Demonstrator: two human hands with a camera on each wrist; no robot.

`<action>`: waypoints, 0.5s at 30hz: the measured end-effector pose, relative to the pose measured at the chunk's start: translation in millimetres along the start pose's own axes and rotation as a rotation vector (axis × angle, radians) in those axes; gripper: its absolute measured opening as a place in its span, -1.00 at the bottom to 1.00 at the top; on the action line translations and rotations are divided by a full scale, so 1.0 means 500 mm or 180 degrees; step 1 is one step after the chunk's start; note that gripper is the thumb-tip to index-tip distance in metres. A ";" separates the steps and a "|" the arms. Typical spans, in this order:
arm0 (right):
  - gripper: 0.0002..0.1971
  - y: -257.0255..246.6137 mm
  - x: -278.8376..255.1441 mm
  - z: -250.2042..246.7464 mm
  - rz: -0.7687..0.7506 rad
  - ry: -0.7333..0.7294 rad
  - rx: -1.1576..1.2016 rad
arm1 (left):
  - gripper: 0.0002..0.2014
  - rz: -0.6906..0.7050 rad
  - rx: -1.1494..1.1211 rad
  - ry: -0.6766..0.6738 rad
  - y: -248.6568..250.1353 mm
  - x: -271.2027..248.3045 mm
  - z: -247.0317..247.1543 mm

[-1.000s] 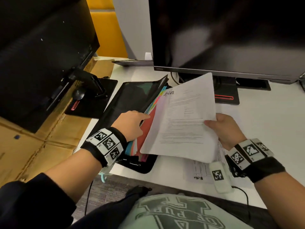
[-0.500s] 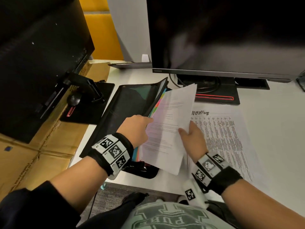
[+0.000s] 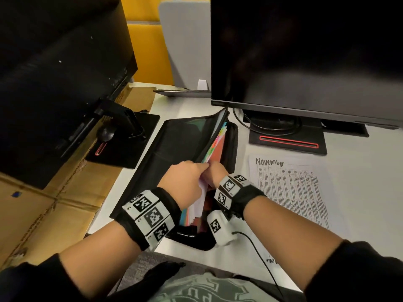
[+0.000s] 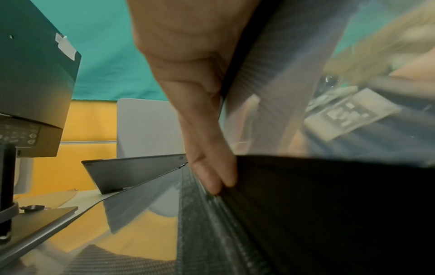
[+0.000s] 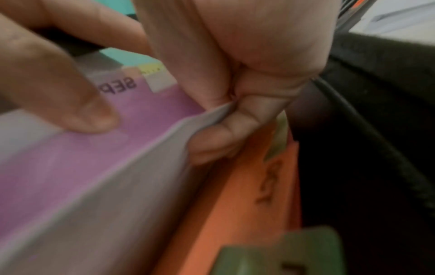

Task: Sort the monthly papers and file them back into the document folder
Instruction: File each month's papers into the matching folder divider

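Sheet [image 5: 132, 186] now down inside folder [image 3: 157, 153], pinched by right fingers [image 5: 256, 106]; left fingers [image 5: 89, 115] grip dividers [image 5: 70, 163] apart.

The white tabletop [image 3: 359, 171] is carrying an open black document folder [image 3: 165, 153] near its front edge, with a printed sheet [image 3: 290, 192] headed "November" lying flat just to its right. Behind the sheet a monitor's black base [image 3: 287, 142] with a red stripe is standing, and a second monitor base [image 3: 130, 147] is sitting at the left, partly over flattened cardboard [image 3: 54, 203].
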State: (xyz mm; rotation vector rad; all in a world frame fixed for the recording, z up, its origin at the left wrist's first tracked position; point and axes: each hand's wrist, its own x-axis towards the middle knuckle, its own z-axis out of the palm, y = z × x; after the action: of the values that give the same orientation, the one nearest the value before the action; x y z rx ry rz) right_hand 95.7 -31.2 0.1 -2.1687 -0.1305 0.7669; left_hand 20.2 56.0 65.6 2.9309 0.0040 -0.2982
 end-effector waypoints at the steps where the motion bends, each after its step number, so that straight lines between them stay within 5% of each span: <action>1: -0.65 -0.003 0.000 -0.001 0.0021 -0.0065 0.0071 | -0.40 -0.0019 -0.0013 -0.0014 -0.001 0.001 -0.002; 9: -0.87 0.107 -0.095 -0.072 0.0008 0.0137 0.0076 | -0.55 -0.0006 0.0466 -0.0280 0.003 0.029 -0.009; 12: -0.95 0.181 -0.151 -0.102 -0.0038 0.0371 -0.0148 | -0.54 0.0645 0.1469 -0.0052 0.018 0.041 -0.013; 15: -0.93 0.256 -0.194 -0.145 -0.0133 0.0866 -0.0679 | -0.48 0.1520 0.2139 -0.0273 0.017 0.064 -0.013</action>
State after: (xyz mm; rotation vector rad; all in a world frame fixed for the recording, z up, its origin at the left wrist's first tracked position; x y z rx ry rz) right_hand 37.9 -197.4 -11.9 -2.4418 -0.1208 0.4440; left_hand 53.0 48.5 67.1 3.4078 -0.9678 -0.4055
